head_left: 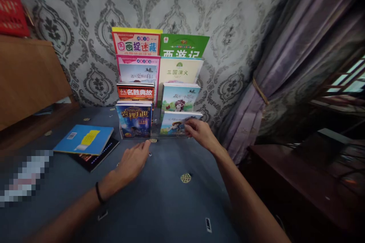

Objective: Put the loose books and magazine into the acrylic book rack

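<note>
At the front of the right-hand column of books, the right hand (198, 131) is working at the lower right side of the pale blue front book (172, 124)! Thumb and index sit close together against its edge, though I can't tell whether they are clamped on it or merely steadying it. Across to the left hand (137, 155), laid low over the bench (168, 205), fingers loosely stretched and side by side, no book in them, tips near the foot of the dark blue book (134, 121); contact there is too close to call.

Looks like a squaring-up step on that front book, upright with a slight lean, and the next move seems to call for a light, even touch so the tiers behind aren't nudged. And what tiers! Glossy paper covers climb in two stepped columns, flat rectangles all, up to a green book (185, 43) at the back right, with what looks like clear, hard plastic showing at the base.

Off to the left, a blue book (101, 133) with a yellow patch lies aslant over a black book (94, 161). Smooth dark covering underneath, pineapple prints dotted about; beyond, scrolling damask wallpaper (228, 34) and a soft, folded purple curtain (242, 83), gathered by a cord (260, 91)
</note>
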The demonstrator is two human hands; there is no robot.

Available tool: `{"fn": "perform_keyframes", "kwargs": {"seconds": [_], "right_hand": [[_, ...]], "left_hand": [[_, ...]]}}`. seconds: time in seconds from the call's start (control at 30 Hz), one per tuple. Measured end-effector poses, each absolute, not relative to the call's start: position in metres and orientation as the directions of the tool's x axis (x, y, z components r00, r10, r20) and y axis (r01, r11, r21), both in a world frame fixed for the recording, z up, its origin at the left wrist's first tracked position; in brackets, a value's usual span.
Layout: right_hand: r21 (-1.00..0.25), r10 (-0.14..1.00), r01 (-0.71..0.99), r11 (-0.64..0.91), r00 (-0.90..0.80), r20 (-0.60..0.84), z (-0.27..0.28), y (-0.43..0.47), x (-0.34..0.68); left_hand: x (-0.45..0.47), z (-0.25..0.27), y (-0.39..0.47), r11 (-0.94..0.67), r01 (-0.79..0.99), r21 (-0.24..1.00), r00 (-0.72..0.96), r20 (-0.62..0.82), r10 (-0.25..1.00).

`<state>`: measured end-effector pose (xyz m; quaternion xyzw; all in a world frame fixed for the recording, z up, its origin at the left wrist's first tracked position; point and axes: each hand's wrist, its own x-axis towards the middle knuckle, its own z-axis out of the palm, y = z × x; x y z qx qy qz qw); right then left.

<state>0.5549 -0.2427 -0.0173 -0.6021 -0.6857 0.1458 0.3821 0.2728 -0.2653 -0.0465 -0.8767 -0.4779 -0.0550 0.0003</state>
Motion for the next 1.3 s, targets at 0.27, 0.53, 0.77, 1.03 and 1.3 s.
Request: {"fn": "perform_keyframes", "kwargs": {"seconds": [0.27, 0.53, 0.77, 1.03, 1.3], "right_hand": [[-0.662, 0.962, 0.712, 0.235, -0.072, 0.264, -0.032, -0.256, 0.56], [-0.755, 0.966, 0.604, 0.254, -0.196, 0.169, -0.072, -0.264, 0.529], [-0.637, 0.946, 0.7, 0.322, -0.251, 0.203, -0.087, -0.27, 0.509], [-0.57, 0.941, 0.749, 0.338, -0.249, 0.231, -0.089, -0.274, 0.499], [-0.562, 0.939, 0.753, 0.342, -0.246, 0.242, -0.091, -0.273, 0.5]], "left_hand": [[0.183, -0.064, -0.238, -0.456, 0.882, -0.121, 0.469, 0.311, 0.826], [0.073, -0.086, -0.194, -0.212, 0.976, 0.056, 0.206, 0.102, 0.973], [0.039, -0.07, -0.187, -0.418, 0.907, 0.057, 0.422, -0.095, 0.902], [0.043, -0.048, -0.167, -0.544, 0.838, -0.041, 0.519, -0.248, 0.818], [0.046, -0.06, -0.174, -0.569, 0.802, -0.182, 0.545, -0.166, 0.822]]}}
